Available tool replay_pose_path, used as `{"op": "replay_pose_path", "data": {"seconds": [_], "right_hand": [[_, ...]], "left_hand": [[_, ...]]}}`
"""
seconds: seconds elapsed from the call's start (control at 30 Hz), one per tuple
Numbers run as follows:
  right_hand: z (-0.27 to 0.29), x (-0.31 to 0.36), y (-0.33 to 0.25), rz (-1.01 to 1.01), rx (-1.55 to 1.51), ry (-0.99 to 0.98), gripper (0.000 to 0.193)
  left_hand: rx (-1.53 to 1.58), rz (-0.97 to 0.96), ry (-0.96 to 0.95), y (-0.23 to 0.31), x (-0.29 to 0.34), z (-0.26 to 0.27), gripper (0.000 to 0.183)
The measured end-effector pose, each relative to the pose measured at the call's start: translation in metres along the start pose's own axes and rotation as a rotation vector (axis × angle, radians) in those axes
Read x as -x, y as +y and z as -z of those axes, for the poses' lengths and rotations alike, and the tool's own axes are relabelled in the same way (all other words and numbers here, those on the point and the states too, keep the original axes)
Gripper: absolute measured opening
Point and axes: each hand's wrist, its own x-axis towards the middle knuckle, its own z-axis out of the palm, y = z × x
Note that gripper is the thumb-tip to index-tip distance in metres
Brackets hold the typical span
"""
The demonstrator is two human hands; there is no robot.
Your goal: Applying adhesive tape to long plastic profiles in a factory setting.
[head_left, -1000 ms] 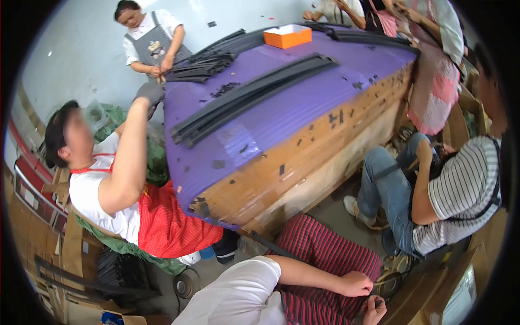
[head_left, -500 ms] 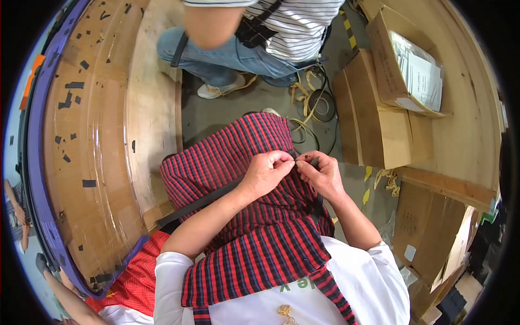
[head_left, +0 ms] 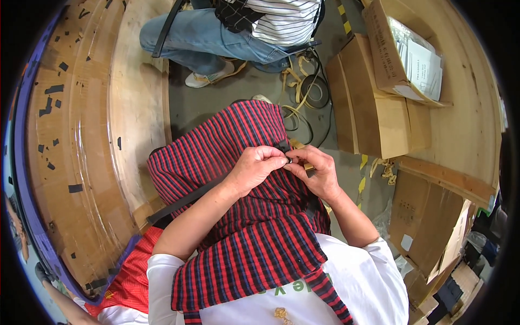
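Apron [head_left: 246,265]: woven cloth, striped red and black, spread over the lap.
Left grip [head_left: 277,161]: thumb and forefinger pinched together on a small black piece [head_left: 288,160] above the lap.
Right grip [head_left: 294,158]: fingertips closed on that same piece.
Black strip [head_left: 189,201]: long, flat, slanting across the lap behind the left forearm; any join to the piece is hidden.
Bench [head_left: 95,141]: taped cardboard side, black-flecked.
Roll [head_left: 326,93]: dark ring on the floor.
Co-worker's leg [head_left: 189,40]: faded denim.

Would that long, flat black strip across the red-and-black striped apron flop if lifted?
Possibly a little: the long, flat black strip looks slim, though fairly straight. It's likely light, being so narrow, and unlikely to roll, given its flat shape.
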Motion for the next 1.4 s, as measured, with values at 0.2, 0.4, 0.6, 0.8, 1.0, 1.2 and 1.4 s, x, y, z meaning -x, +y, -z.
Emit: {"op": "replay_pose_path", "data": {"seconds": [0.2, 0.4, 0.6, 0.8, 1.0, 1.2, 1.4], "right_hand": [[-0.002, -0.003, -0.002, -0.045, -0.015, 0.018, 0.024], [-0.005, -0.007, 0.006, -0.064, 0.052, 0.135, 0.021], [-0.013, -0.011, 0.011, 0.032, 0.064, 0.123, 0.025], [-0.015, -0.015, 0.016, 0.076, 0.134, 0.11, 0.028], [-0.015, -0.016, 0.018, 0.052, 0.149, 0.099, 0.028], [-0.015, -0.016, 0.019, 0.039, 0.156, 0.104, 0.029], [-0.014, -0.015, 0.018, 0.017, 0.171, 0.094, 0.031]], "left_hand": [[-0.055, -0.096, 0.056, -0.007, -0.002, 0.001, 0.022], [-0.612, -0.455, 0.428, -0.021, 0.014, 0.019, 0.027], [-0.783, -0.626, 0.479, -0.032, 0.018, 0.024, 0.03], [-0.788, -0.653, 0.461, -0.032, 0.016, 0.025, 0.027], [-0.803, -0.643, 0.461, -0.033, 0.016, 0.024, 0.027], [-0.83, -0.648, 0.464, -0.033, 0.014, 0.023, 0.026], [-0.779, -0.598, 0.459, -0.03, 0.014, 0.023, 0.022]]}}
